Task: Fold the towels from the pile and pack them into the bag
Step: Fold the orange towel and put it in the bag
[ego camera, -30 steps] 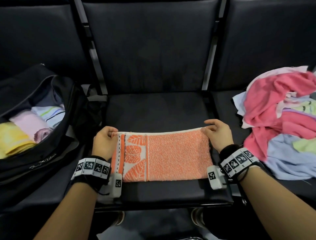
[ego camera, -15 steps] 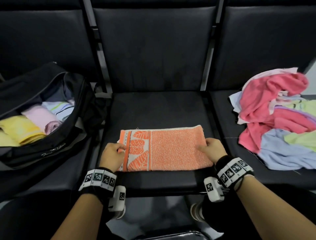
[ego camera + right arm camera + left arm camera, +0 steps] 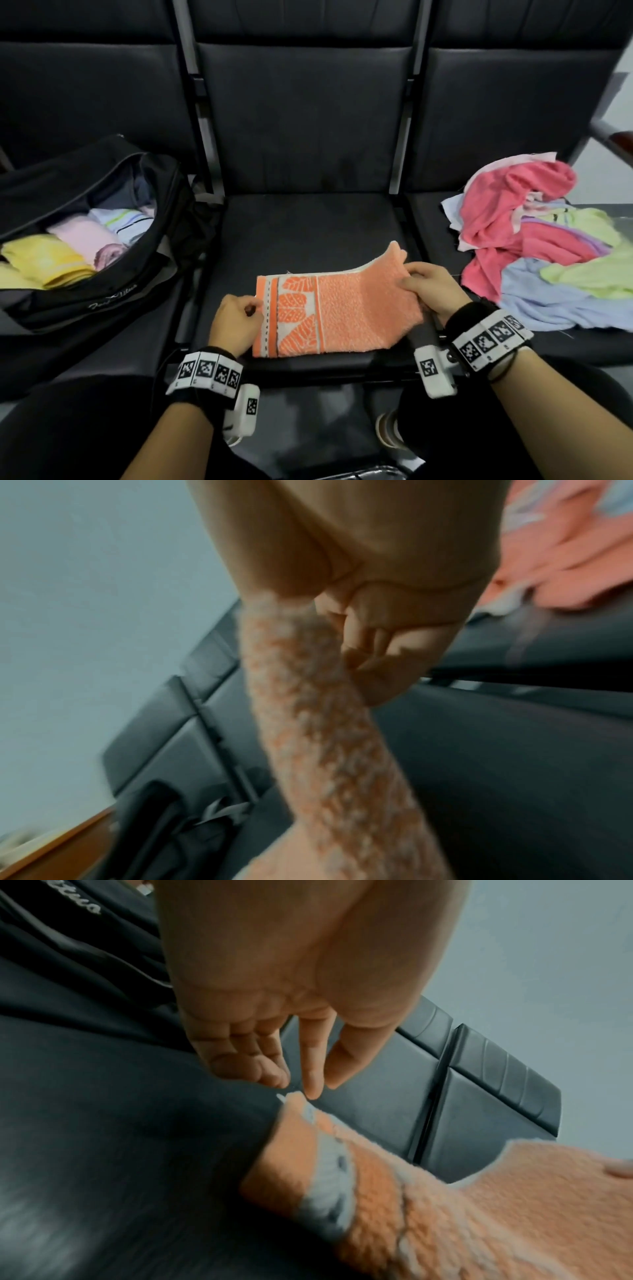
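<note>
A folded orange towel (image 3: 352, 318) with a white leaf-pattern band lies near the front of the middle black seat (image 3: 308, 233). My right hand (image 3: 421, 287) grips the towel's right end and holds it raised off the seat; in the right wrist view its curled fingers (image 3: 363, 642) clamp the towel (image 3: 325, 737). My left hand (image 3: 236, 318) sits at the towel's left edge. In the left wrist view its index fingertip (image 3: 310, 1091) touches the far left corner of the towel (image 3: 445, 1218), and nothing is held. The open black bag (image 3: 113, 298) stands on the left seat.
Inside the bag lie folded towels, yellow (image 3: 44, 260), pink (image 3: 89, 236) and striped white (image 3: 126, 222). A loose pile of pink, blue, green and white towels (image 3: 534, 240) covers the right seat. Metal frame bars (image 3: 202, 137) separate the seat backs.
My right hand has taken hold of the towel's right end and lifted it, curling it up and leftward. My left hand has stayed at the left edge.
</note>
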